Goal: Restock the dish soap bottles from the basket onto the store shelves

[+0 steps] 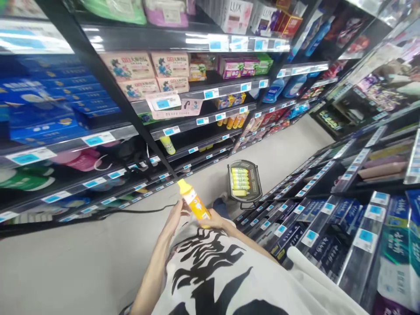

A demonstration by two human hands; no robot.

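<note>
An orange bottle (pixel 198 208) with a yellow cap is tilted in front of my body, its cap pointing toward the shelves on the left. My right hand (pixel 217 219) is closed around the bottle's lower end. Just left of the bottle is my left hand (pixel 176 214), its fingers loosely extended toward the bottle's side; their tips are partly hidden, and I cannot tell whether they touch it. On the floor beyond, a dark shopping basket (pixel 257 180) contains several yellow-green bottles (pixel 240 179) lying side by side.
Shelves (pixel 131 105) of boxed soap and bottles run along the left side. One yellow-green bottle (pixel 168 145) stands on a lower shelf, with orange bottles (pixel 234 120) farther along. Right-hand shelves (pixel 310 236) hold dark blue boxes. A pale floor aisle (pixel 288 142) runs between them.
</note>
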